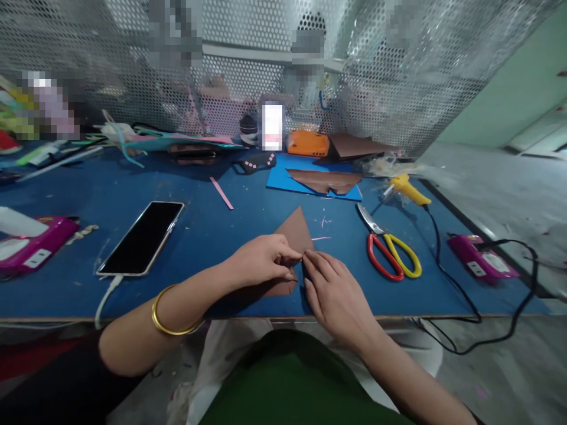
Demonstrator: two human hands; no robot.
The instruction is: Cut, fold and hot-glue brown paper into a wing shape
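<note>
You're mid-fold on a brown paper piece point(296, 231), lying flat on the blue table point(221, 224) near its front edge, centre of view. Its pointed tip aims to 12 o'clock; the lower part is hidden under your hands.

Left hand point(261, 260): fingers bunched, thumb & forefinger pinching the paper's edge at about 3 o'clock of the hand. Gold bangle point(170, 321) on that wrist. Right hand point(334, 292): fingers point(316, 262) stretched fwd, tips pressing on the same spot, touching the left fingertips. It's pressing down, not gripping; nothing is enclosed in it.

Judgement: you're setting or creasing a fold along the paper's right side. The next move prob. calls for keeping the left pinch firm while the right fingertips run along the crease, w/ edges kept lined up so the point stays sharp. Whether the crease is already set, can't tell; hands cover it.

Around you:
- Scissors point(390, 251), red & yellow handles, at 3 o'clock, near but apart from the right hand.
- Yellow glue gun point(407, 188) at 2 o'clock, its black cord trailing off the table's right side.
- Smartphone point(142, 237), screen dark, at 9–10 o'clock, white cable plugged in.
- Blue sheet point(283, 177) w/ brown offcuts point(325, 180) on it at 12–1 o'clock.
- Pink strip point(221, 193) at 11 o'clock.
</note>
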